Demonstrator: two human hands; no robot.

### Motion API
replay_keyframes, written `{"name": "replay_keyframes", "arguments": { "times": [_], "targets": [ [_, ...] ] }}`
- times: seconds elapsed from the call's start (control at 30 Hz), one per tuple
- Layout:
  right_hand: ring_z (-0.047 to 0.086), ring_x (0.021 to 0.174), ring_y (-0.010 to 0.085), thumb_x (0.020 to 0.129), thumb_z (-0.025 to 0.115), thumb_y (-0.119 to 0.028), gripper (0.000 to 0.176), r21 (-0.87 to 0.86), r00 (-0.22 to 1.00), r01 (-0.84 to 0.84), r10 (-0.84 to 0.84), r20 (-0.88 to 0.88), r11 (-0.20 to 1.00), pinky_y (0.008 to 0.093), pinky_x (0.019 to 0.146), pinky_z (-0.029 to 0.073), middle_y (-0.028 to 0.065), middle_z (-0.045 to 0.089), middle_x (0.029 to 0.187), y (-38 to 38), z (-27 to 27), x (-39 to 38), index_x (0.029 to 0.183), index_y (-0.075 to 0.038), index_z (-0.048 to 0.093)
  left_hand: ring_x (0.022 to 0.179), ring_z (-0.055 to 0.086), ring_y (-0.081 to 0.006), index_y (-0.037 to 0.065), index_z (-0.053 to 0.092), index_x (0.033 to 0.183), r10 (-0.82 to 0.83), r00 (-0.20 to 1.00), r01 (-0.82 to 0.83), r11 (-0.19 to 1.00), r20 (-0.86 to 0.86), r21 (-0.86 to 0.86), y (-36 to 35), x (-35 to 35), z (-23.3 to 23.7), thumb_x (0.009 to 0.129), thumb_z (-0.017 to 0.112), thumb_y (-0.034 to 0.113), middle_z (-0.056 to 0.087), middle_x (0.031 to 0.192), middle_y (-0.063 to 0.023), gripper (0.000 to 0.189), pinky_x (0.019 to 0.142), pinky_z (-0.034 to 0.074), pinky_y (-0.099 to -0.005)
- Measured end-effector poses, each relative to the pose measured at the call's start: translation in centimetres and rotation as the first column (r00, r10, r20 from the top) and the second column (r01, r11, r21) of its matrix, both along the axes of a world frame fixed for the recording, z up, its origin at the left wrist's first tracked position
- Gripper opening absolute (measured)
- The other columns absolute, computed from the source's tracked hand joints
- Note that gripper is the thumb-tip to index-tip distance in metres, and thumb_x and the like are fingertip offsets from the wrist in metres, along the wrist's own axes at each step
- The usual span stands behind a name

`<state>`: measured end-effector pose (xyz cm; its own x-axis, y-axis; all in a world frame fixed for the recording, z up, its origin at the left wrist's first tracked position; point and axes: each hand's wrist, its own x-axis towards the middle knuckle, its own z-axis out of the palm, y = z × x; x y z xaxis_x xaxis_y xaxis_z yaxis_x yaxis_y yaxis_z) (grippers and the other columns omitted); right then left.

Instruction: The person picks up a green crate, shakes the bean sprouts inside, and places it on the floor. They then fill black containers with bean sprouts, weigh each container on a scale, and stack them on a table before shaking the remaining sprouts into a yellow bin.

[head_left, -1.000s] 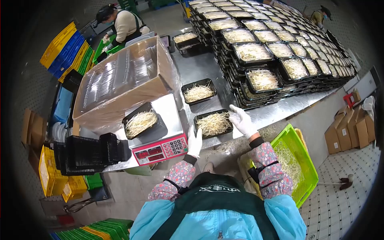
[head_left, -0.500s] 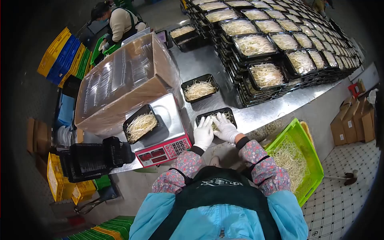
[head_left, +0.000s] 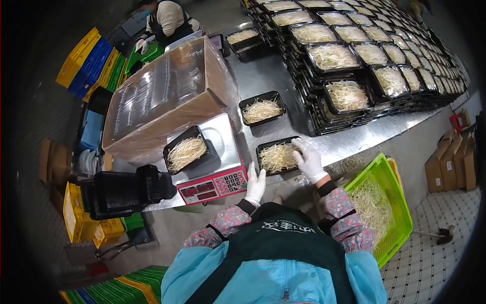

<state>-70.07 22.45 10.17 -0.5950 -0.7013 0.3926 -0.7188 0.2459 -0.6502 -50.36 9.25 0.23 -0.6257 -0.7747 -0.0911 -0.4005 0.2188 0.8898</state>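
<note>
A black plastic tray heaped with bean sprouts (head_left: 277, 157) lies at the front edge of the metal table. My right hand (head_left: 311, 161), in a white glove, is at its right end, fingers stretched over the rim. My left hand (head_left: 255, 184), gloved too, is between the tray and the scale, fingers extended and holding nothing. A second tray of sprouts (head_left: 261, 110) lies farther back. On the red-and-silver scale (head_left: 215, 186) rests a tilted third tray of sprouts (head_left: 186, 154).
Filled trays (head_left: 334, 57) are stacked high at the back right. A carton of clear lids (head_left: 164, 96) stands behind the scale, with empty black trays (head_left: 119, 192) to the left. A green crate (head_left: 403, 215) of sprouts is low right. Another person (head_left: 169, 23) works at the far left.
My hands have parted from on top of the sprouts in the front tray: the left to its left side, the right to its right end. The view has shifted slightly.
</note>
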Motion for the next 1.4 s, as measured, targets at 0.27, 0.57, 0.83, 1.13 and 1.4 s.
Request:
{"name": "replay_keyframes", "arguments": {
  "times": [0.27,0.57,0.83,1.13,1.4],
  "targets": [
    [0.016,0.144,0.0387,0.094,0.048,-0.039,0.048,0.686,0.925,-0.337,0.363,0.114,0.645,0.0670,0.107,0.021,0.0079,0.016,0.158,-3.4,-0.1,2.9,0.141,-0.031,0.044,0.073,0.069,-0.0267,0.009,0.026,0.147,0.254,0.936,0.024,0.648,-0.245,0.761,0.6,-2.4,3.3,0.097,0.040,0.004,0.059,0.119,-0.0160,0.052,0.054,0.059,-0.0353],
    [0.049,0.126,0.0288,0.087,0.062,-0.005,0.041,-0.218,0.990,-0.094,0.114,0.079,0.971,0.0354,0.104,0.039,0.0162,0.050,0.137,0.0,10.0,0.0,0.127,-0.009,0.060,0.085,0.068,-0.0330,0.003,0.034,0.142,0.352,0.810,0.144,0.655,-0.469,0.742,-5.2,-6.2,9.7,0.087,0.035,-0.007,0.058,0.120,-0.0187,0.056,0.060,0.061,-0.0366],
    [0.055,0.118,0.0254,0.090,0.062,-0.009,0.030,-0.173,0.985,0.012,0.019,0.173,0.985,0.0342,0.101,0.041,0.0137,0.060,0.126,4.0,7.7,0.7,0.119,-0.009,0.065,0.078,0.069,-0.0326,0.006,0.044,0.134,0.334,0.832,0.057,0.743,-0.442,0.667,-15.8,-15.2,8.0,0.092,0.035,0.001,0.063,0.113,-0.0161,0.044,0.057,0.059,-0.0354],
    [0.060,0.106,0.0196,0.090,0.060,-0.005,0.027,0.035,0.863,0.095,-0.100,0.495,0.995,0.0304,0.095,0.046,0.0125,0.065,0.112,11.0,0.7,1.2,0.116,0.003,0.063,0.093,0.067,-0.0214,0.001,0.035,0.143,0.049,0.850,0.111,0.956,-0.524,0.270,-9.1,-2.9,17.3,0.097,0.052,0.009,0.048,0.138,-0.0168,0.049,0.073,0.054,-0.0284],
    [0.060,0.107,0.0181,0.092,0.057,-0.002,0.029,-0.017,0.665,0.065,-0.031,0.746,0.998,0.0310,0.095,0.047,0.0119,0.065,0.116,12.5,-5.8,0.4,0.120,0.004,0.060,0.121,0.048,-0.0331,0.005,0.066,0.107,0.769,0.636,-0.394,0.250,-0.066,-0.885,-21.3,19.9,17.6,0.086,0.063,0.029,0.062,0.116,-0.0118,0.032,0.102,0.036,-0.0521]
  ]
}}
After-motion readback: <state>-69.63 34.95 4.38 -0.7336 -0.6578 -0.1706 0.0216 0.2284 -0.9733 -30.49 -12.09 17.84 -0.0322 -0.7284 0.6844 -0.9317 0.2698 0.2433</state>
